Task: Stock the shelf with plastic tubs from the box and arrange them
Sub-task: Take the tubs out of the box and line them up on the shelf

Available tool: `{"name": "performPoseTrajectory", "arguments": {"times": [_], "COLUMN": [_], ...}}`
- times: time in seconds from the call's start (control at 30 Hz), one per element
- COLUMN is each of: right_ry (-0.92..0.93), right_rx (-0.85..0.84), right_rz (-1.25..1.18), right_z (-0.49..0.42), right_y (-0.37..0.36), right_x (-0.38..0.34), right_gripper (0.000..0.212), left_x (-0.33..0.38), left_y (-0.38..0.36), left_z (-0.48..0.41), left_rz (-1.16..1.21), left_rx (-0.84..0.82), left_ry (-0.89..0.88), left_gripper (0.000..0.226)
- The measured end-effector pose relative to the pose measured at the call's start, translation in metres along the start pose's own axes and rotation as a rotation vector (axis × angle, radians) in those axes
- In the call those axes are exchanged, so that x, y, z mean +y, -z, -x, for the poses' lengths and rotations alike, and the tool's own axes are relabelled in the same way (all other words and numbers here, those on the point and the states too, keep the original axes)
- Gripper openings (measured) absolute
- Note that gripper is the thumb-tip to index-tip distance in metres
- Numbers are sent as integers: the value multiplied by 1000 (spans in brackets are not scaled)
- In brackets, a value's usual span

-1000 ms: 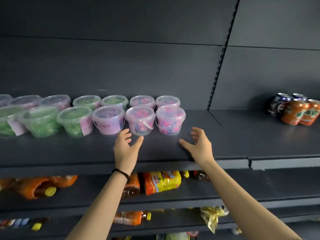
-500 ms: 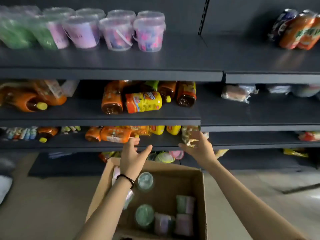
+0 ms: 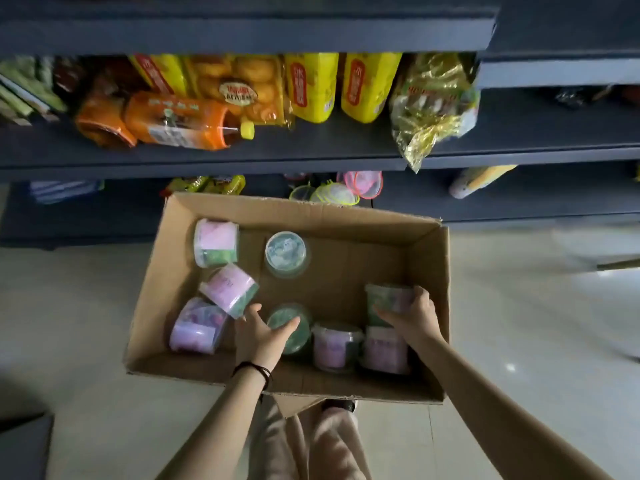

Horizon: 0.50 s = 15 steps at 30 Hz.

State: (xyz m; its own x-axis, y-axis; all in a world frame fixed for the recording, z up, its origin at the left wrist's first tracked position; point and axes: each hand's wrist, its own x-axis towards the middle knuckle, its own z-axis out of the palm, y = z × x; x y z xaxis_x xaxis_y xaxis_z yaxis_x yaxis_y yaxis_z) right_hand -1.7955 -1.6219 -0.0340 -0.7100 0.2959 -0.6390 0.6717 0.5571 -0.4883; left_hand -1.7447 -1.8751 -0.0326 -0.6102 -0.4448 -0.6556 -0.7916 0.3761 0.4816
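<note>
Tubs lie scattered in the cardboard box at centre frame, on the floor below the shelves. At lower centre, our left grip spreads loose over the upright green-lidded tub. Its lid faces up at us and its axis is vertical, so we should close round the rim before lifting. Further right, our right grip clasps a tipped tub, seemingly on its side with its lid toward the top of the frame; we should right it while raising it.
</note>
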Motion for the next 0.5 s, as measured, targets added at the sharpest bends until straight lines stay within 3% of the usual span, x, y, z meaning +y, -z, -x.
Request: {"name": "performPoseTrajectory", "arguments": {"times": [0.13,0.5], "right_ry": [-154,-94], "right_rx": [-13,306], "right_rz": [2,98], "right_z": [-24,-60], "right_y": [-40,-83], "right_x": [26,51], "right_gripper": [98,130], "left_x": [-36,-47], "left_y": [-26,-78], "left_z": [-32,-80], "left_rz": [-47,18], "left_rx": [-51,-71], "left_ry": [66,262], "left_gripper": [91,100]}}
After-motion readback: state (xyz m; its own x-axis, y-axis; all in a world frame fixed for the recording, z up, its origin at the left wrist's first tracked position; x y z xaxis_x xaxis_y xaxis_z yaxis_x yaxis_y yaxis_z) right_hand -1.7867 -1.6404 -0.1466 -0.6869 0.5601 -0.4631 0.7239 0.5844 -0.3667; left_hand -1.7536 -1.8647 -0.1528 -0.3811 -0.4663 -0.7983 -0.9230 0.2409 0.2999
